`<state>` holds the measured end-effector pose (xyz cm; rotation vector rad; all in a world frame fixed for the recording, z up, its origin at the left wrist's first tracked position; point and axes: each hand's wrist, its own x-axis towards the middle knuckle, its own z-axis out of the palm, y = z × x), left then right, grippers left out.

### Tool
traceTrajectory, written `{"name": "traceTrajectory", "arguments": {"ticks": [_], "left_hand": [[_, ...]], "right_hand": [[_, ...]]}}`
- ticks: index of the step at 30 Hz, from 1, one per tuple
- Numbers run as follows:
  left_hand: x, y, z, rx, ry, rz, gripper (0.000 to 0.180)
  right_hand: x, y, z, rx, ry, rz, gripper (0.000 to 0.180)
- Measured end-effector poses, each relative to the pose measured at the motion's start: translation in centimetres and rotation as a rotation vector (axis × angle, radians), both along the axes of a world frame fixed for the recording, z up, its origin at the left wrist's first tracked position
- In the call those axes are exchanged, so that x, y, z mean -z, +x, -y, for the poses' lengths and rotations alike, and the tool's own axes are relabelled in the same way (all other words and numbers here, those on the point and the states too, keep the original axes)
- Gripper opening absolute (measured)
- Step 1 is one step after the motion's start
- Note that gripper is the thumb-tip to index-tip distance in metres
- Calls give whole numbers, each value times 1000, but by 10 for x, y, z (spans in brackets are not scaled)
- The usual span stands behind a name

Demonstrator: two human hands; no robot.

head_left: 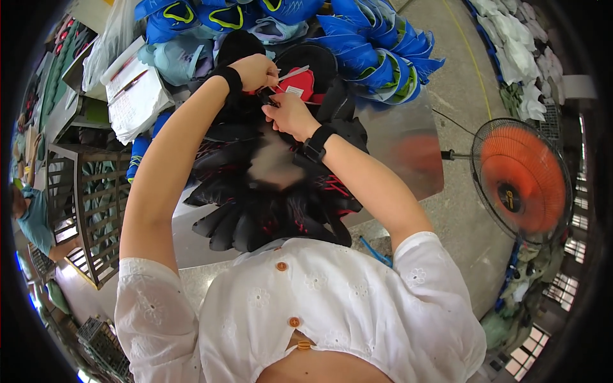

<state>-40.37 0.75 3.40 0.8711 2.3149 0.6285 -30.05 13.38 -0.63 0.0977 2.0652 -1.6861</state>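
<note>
At the far middle of the table, my left hand [254, 71] is closed on the edge of a black shoe upper with a red inner part [302, 82]. A thin pale strip [295, 71] runs from beside its fingertips across the red, above a white label. Just nearer and to the right, my right hand [292, 116] is closed around a small dark tool [267, 96], its kind mostly hidden by the fingers. Both hands work close together. Beneath and nearer to me, several black shoe uppers with red details [281, 217] lie fanned in a ring on the metal table [408, 150].
Blue shoe uppers [389, 57] are heaped along the far side. An open notebook [135, 96] with a pen lies at the left, above a slatted crate [102, 204]. An orange fan [523, 179] stands at the right. Another person [37, 217] is at the far left.
</note>
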Motion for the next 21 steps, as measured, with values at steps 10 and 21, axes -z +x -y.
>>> {"name": "traceTrajectory", "arguments": {"ticks": [10, 21], "left_hand": [[4, 6, 3, -94, 22, -2, 19], [-10, 26, -16, 107, -25, -137, 29]], "right_hand": [[-2, -9, 5, 75, -97, 159, 14], [-19, 21, -56, 601, -536, -57, 16]]}}
